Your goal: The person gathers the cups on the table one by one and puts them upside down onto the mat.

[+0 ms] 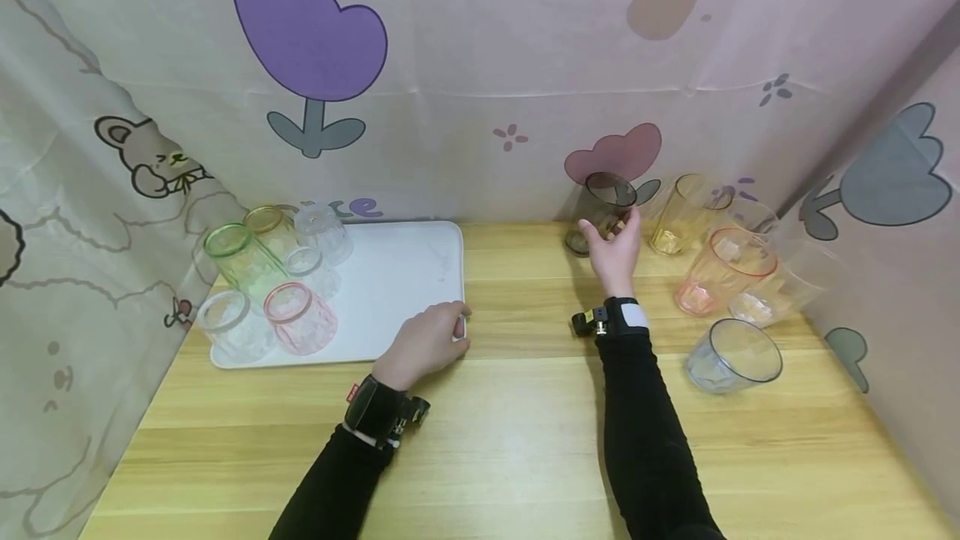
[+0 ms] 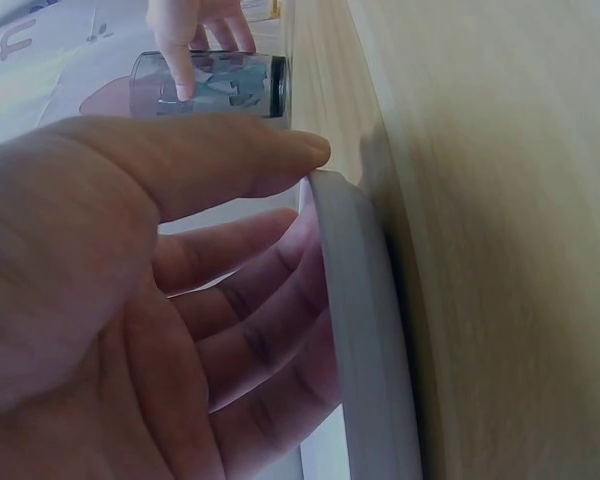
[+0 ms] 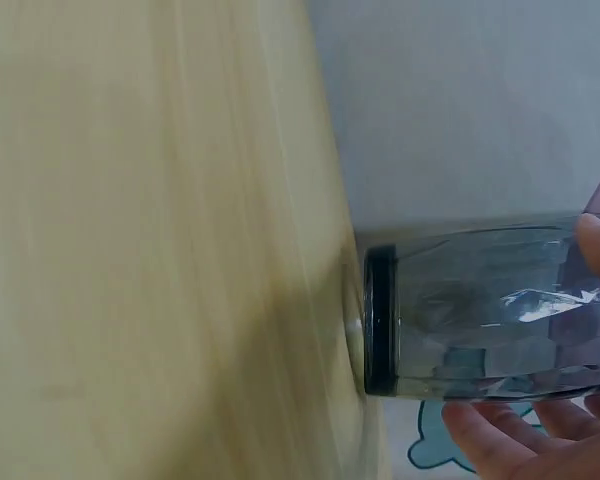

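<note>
Right hand [image 1: 615, 244] is wrapped around a smoke-grey tumbler [image 1: 603, 207] at the far side of the wooden table [image 1: 510, 423], near the centre, close to the printed curtain [image 1: 480, 65]. The fingers curl about the wall roughly mid-height; the right wrist view shows the base just at the table surface — whether it rests or hovers cannot be told.

Left hand [image 1: 423, 344] grips the near right corner of the white tray [image 1: 397, 273], thumb over the rim and fingers on the tray's face.

On the tray's left part stand several tumblers — green [image 1: 240, 261], amber [image 1: 268, 227], pink [image 1: 298, 317] and clear ones. To the right of the grey tumbler are a yellow tumbler [image 1: 686, 213], an orange-pink tumbler [image 1: 723, 269] and a pale blue-grey tumbler [image 1: 735, 355], the last tilted.

Assessment: the grey tumbler appears thin-walled, rigid, light and smooth, likely plastic. It would slip under a loose hold; a mid-wall wrap is the sound grasp, not the rim.
</note>
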Tool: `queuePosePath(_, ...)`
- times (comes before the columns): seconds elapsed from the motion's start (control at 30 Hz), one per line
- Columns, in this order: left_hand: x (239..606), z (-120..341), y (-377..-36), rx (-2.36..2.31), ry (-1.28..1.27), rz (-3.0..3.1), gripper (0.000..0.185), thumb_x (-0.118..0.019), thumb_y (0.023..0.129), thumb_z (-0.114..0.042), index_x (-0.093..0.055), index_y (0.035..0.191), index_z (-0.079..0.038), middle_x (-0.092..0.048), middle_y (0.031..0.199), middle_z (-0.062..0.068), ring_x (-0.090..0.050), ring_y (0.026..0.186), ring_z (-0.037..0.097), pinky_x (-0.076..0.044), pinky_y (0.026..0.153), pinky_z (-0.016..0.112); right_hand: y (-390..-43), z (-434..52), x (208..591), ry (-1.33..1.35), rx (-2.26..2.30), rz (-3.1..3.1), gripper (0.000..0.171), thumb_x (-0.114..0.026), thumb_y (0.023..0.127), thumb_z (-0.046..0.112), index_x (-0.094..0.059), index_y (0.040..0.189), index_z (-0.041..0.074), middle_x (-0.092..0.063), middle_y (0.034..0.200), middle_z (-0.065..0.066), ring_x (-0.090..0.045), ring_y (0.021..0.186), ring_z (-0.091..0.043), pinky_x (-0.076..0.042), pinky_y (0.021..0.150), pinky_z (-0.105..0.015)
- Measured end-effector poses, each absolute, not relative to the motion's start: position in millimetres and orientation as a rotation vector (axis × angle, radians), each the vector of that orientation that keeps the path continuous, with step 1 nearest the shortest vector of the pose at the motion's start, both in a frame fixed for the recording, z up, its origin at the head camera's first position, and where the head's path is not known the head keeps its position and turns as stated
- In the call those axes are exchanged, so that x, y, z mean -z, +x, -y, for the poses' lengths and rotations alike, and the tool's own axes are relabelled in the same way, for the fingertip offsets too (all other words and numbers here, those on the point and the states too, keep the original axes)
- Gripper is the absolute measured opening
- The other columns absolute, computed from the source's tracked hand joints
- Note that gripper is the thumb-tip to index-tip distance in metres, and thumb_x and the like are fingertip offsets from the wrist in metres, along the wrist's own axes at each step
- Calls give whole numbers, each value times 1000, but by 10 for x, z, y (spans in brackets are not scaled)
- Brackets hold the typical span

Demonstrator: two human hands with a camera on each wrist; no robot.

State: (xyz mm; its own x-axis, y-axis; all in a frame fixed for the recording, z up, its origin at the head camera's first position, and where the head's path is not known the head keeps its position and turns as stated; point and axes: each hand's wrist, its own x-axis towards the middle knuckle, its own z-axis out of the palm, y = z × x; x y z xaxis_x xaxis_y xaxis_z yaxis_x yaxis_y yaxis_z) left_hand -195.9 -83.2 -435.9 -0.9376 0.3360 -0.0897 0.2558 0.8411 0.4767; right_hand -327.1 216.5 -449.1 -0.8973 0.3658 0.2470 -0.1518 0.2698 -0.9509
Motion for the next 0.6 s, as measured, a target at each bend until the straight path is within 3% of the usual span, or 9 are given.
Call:
queuePosePath(0.2,4357,837,-1968,-716,459,-2836,42,-75,91,-16,-65,130,-5,-57,79,-7,-54,72,12,-44,60,29,-3203,-2066,4437,-204,-1791,2090,89,-76,95,34,-23,164,11,-38,150,-17,-47,135,-34,-46,109,-41)
queuePosePath(0.33,4355,846,-1964,-733,457,-2826,43,-75,91,-16,-65,131,-4,-57,76,-7,-53,68,12,-44,58,29,-3155,-1993,4375,-193,-1851,2019,86,-76,95,39,-27,162,15,-41,143,-12,-52,121,-25,-49,97,-33)
queuePosePath(0.5,4355,854,-1956,-735,468,-2817,42,-74,91,-16,-65,131,-5,-57,74,-7,-53,66,11,-44,58,29,-3093,-1914,4253,-161,-2009,1832,72,-76,95,36,-38,151,11,-48,124,-4,-55,94,-13,-53,84,-29)
queuePosePath(0.6,4347,855,-1954,-737,472,-2817,43,-74,91,-16,-65,131,-5,-57,74,-8,-53,66,11,-44,58,28,-3057,-1861,4155,-120,-2110,1737,64,-75,96,31,-40,145,7,-51,119,-4,-57,96,-13,-57,84,-30)
